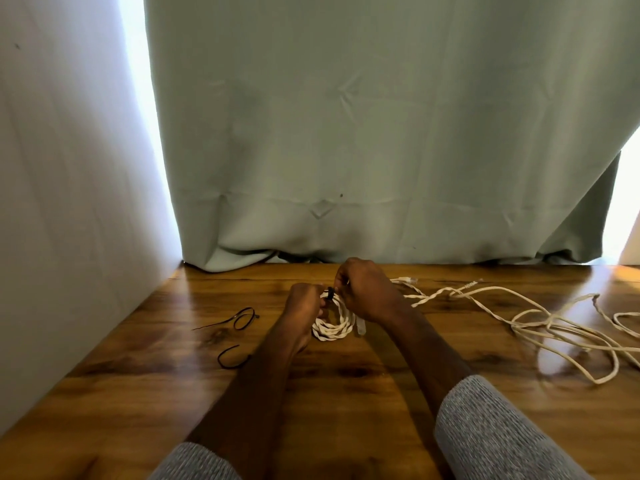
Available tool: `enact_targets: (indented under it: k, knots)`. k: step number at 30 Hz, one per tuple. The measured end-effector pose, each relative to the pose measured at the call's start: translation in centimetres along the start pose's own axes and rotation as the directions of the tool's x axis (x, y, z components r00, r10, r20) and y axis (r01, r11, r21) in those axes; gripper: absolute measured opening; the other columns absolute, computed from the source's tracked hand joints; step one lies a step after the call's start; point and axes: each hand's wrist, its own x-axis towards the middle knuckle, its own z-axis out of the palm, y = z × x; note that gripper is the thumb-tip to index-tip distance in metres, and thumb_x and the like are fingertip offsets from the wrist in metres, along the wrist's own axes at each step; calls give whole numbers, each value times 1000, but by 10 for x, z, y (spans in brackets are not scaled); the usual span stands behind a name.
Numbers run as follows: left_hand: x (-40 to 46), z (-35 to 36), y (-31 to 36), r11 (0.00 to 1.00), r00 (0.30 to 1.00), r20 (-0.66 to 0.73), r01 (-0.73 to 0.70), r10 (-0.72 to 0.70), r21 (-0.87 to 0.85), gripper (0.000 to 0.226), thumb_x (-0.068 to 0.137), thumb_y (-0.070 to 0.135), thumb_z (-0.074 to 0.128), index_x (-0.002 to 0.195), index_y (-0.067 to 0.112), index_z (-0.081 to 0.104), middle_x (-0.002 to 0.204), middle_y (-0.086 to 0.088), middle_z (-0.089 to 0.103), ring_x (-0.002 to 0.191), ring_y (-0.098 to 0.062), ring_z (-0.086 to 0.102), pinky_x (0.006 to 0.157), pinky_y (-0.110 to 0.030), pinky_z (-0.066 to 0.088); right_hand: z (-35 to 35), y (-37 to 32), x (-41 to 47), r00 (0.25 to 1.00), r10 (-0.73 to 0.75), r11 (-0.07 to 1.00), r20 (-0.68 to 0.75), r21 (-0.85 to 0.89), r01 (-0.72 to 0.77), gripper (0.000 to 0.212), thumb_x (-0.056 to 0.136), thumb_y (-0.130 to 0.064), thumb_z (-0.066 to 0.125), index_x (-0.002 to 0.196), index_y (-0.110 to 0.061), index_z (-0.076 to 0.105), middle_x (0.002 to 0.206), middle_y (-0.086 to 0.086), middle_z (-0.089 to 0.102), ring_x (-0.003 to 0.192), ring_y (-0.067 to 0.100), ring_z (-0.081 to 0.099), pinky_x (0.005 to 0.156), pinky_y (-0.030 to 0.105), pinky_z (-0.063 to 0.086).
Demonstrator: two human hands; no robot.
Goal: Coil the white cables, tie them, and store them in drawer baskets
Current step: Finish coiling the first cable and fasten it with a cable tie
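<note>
both hands (pixel 332 299) around coiled white cable (pixel 334 329)

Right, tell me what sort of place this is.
Probably a room at home, not a workshop: a glossy wooden table pushed against a plain white wall, and a pale green curtain with daylight at its edges. No drawer baskets in view.

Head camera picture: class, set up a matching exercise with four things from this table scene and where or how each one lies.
Things:
1. coiled cable
2. loose cables
3. spare ties
4. curtain

Places or states:
A. hanging behind the table
B. spread out right of the hands
C. lying left of the hands
D. held between both hands

Pairs: 1-D, 2-B, 3-C, 4-A
</note>
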Motion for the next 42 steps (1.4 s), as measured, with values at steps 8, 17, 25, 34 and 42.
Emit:
enact_targets:
  k: [8,17,25,34,42]
  knots:
    - [1,-6,-1,988,999,40,11,-5,-153,32,101,16,39,81,4,62,48,0,46,32,-9,37,39,-19,32,5,3,-1,997,63,923,-36,383,-45,2,86,-12,77,85,-11,77,94,0,71,84,13,66,77,30,55]
    - [-4,1,2,967,989,-11,-149,150,-206,30,103,19,44,97,1,67,88,-24,70,74,-29,67,72,-40,55,17,13,-8,986,158,619,52,773,-140,29,81,-13,82,109,-20,76,100,6,78,95,24,74,86,41,61]
    - [-14,-7,1,746,773,-62,-584,632,320,4,95,20,62,96,20,66,104,-4,63,95,-14,61,78,-34,55,8,9,-7,974,221,653,-60,751,-102,17,85,-2,77,100,-9,79,91,0,78,80,5,74,74,18,57]
    - [-8,-7,1,545,719,-18,-511,695,664,6,86,33,72,91,33,69,108,9,63,107,-16,59,92,-53,49,12,15,-5,970,235,696,-62,707,-123,14,87,-4,74,98,-9,80,86,-4,77,73,9,74,64,18,56]
    - [-11,-4,3,613,800,20,-475,600,632,11,95,18,58,85,23,57,103,4,56,96,-15,55,89,-47,51,15,17,-6,976,199,765,-89,637,-97,13,87,-8,75,96,-17,80,90,-6,77,82,1,72,73,16,56]
